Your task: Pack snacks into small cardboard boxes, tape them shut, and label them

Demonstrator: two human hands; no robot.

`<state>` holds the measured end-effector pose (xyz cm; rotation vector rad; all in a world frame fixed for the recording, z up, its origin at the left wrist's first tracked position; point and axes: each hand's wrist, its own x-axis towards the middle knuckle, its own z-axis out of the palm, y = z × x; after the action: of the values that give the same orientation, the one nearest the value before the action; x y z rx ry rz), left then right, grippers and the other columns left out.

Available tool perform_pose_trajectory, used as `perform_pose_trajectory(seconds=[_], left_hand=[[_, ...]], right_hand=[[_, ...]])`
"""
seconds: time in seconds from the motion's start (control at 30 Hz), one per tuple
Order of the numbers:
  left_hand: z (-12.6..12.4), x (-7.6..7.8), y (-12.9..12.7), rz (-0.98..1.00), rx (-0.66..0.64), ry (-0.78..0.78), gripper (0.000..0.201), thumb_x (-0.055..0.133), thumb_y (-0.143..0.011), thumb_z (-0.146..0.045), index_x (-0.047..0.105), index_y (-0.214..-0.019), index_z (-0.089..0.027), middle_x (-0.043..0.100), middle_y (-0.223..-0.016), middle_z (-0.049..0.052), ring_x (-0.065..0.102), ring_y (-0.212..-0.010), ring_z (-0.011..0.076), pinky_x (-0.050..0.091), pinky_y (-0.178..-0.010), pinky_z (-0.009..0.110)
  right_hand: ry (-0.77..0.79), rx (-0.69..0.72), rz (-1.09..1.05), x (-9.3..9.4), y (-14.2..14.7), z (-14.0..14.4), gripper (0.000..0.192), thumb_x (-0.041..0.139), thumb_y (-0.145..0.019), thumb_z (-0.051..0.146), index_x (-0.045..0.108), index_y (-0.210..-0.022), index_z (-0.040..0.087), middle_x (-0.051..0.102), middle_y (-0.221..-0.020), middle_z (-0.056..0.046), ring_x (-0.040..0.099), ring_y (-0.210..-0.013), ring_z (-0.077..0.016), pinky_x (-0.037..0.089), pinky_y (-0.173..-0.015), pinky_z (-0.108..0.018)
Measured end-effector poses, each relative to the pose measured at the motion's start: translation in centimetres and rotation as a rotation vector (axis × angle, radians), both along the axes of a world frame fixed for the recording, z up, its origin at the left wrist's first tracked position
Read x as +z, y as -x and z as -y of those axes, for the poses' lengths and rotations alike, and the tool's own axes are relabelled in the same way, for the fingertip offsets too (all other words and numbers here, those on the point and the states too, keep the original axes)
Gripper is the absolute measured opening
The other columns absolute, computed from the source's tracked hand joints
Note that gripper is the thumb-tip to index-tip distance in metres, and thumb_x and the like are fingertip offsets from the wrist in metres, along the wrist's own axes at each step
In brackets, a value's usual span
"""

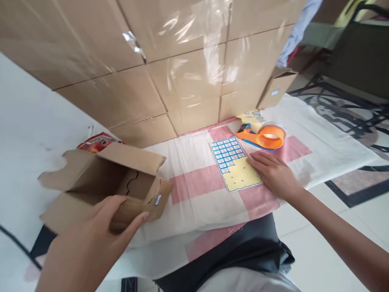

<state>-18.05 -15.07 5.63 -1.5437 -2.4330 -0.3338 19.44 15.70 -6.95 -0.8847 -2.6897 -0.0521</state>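
Note:
My left hand grips the near wall of an open cardboard box, its thumb outside by the corner and its fingers over the edge. The box's flaps stand spread and a small blue-and-white sticker is on one side. My right hand lies flat, fingers stretched out, at the right edge of a yellow sticker sheet. Blue-bordered labels fill the sheet's upper part; the lower part is bare backing. Just beyond that hand sits an orange tape dispenser with a roll of tape.
A wall of stacked, taped cardboard boxes rises behind the cloth-covered table. A smaller box stands at the back right. A red packet lies behind the open box. A dark chair is at the far right.

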Motion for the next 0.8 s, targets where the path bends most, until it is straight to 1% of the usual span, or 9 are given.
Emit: perform_pose_trajectory(seconds=[0.07, 0.13, 0.23, 0.37, 0.47, 0.53, 0.63, 0.7, 0.8], left_hand=[[-1.0, 1.0, -1.1, -0.025, 0.011, 0.054, 0.028, 0.054, -0.089, -0.06, 0.059, -0.085, -0.033, 0.067, -0.067, -0.004, 0.058, -0.044, 0.0225, 0.036, -0.036, 0.031], [-1.5, 1.6, -1.6, -0.042, -0.067, 0.052, 0.025, 0.048, -0.094, -0.051, 0.057, -0.083, -0.031, 0.067, -0.073, -0.004, 0.064, -0.053, 0.0205, 0.041, -0.039, 0.03], [-1.1, 2.0, -1.8, -0.103, -0.23, 0.045, 0.022, 0.043, -0.099, -0.035, 0.057, -0.084, -0.03, 0.068, -0.08, -0.003, 0.063, -0.056, 0.0171, 0.043, -0.041, 0.03], [0.9, 2.6, -2.2, -0.159, -0.531, 0.013, 0.028, 0.044, -0.093, -0.012, 0.066, -0.091, -0.03, 0.074, -0.093, -0.001, 0.067, -0.063, 0.0158, 0.051, -0.05, 0.03], [2.9, 2.5, -2.0, -0.186, -0.708, -0.08, 0.036, 0.056, -0.082, -0.003, 0.073, -0.09, -0.034, 0.076, -0.098, -0.002, 0.072, -0.092, 0.0225, 0.061, -0.09, 0.042], [4.0, 1.6, -0.9, -0.274, -0.66, -0.182, 0.037, 0.063, -0.078, -0.001, 0.074, -0.088, -0.036, 0.075, -0.098, -0.002, 0.069, -0.089, 0.0229, 0.058, -0.099, 0.05], [5.1, -0.7, 1.7, -0.344, -0.46, -0.318, 0.034, 0.073, -0.075, -0.003, 0.071, -0.087, -0.035, 0.069, -0.099, 0.0, 0.062, -0.083, 0.0214, 0.06, -0.086, 0.05], [5.5, -2.5, 3.2, -0.3, -0.383, -0.348, 0.037, 0.075, -0.075, -0.002, 0.071, -0.091, -0.035, 0.065, -0.104, 0.002, 0.061, -0.088, 0.0223, 0.059, -0.079, 0.047], [5.9, -4.9, 4.4, -0.187, -0.298, -0.415, 0.034, 0.076, -0.077, -0.007, 0.075, -0.092, -0.038, 0.06, -0.114, 0.003, 0.061, -0.099, 0.0236, 0.059, -0.082, 0.044]], right_hand=[[-0.056, -0.111, -0.027, 0.3, 0.4, 0.0, 0.036, 0.046, -0.103, 0.022, 0.072, -0.126, 0.015, 0.072, -0.131, -0.013, 0.066, -0.12, -0.0371, 0.056, -0.091, -0.052], [-0.071, -0.169, -0.071, 1.1, 1.5, 0.5, 0.034, 0.045, -0.101, 0.02, 0.076, -0.114, 0.014, 0.076, -0.118, -0.013, 0.07, -0.107, -0.037, 0.058, -0.082, -0.052], [0.016, -0.085, -0.205, 3.2, 4.3, 2.3, 0.031, 0.047, -0.1, 0.022, 0.075, -0.11, 0.016, 0.077, -0.111, -0.013, 0.07, -0.104, -0.035, 0.057, -0.086, -0.053], [0.343, 0.172, -0.377, 5.8, 9.4, 5.0, 0.029, 0.048, -0.104, 0.031, 0.07, -0.119, 0.021, 0.075, -0.115, -0.01, 0.071, -0.107, -0.0297, 0.058, -0.092, -0.048], [0.644, 0.241, -0.511, 6.6, 13.2, 4.9, 0.035, 0.044, -0.106, 0.041, 0.065, -0.129, 0.025, 0.074, -0.123, -0.008, 0.07, -0.115, -0.0276, 0.057, -0.099, -0.046], [0.803, 0.263, -0.641, 6.3, 15.2, 3.7, 0.044, 0.04, -0.106, 0.051, 0.061, -0.136, 0.026, 0.071, -0.129, -0.008, 0.066, -0.123, -0.0281, 0.054, -0.106, -0.048], [0.975, 0.382, -0.692, 5.2, 16.5, 1.7, 0.067, 0.036, -0.101, 0.07, 0.048, -0.151, 0.027, 0.064, -0.142, -0.009, 0.057, -0.137, -0.0302, 0.05, -0.112, -0.051], [1.049, 0.469, -0.594, 4.3, 16.2, 1.1, 0.084, 0.045, -0.093, 0.079, 0.04, -0.157, 0.026, 0.059, -0.149, -0.011, 0.057, -0.138, -0.0324, 0.053, -0.108, -0.051], [1.103, 0.534, -0.476, 3.2, 15.3, 1.4, 0.102, 0.068, -0.074, 0.084, 0.046, -0.154, 0.024, 0.064, -0.142, -0.014, 0.064, -0.129, -0.0367, 0.059, -0.098, -0.052]])
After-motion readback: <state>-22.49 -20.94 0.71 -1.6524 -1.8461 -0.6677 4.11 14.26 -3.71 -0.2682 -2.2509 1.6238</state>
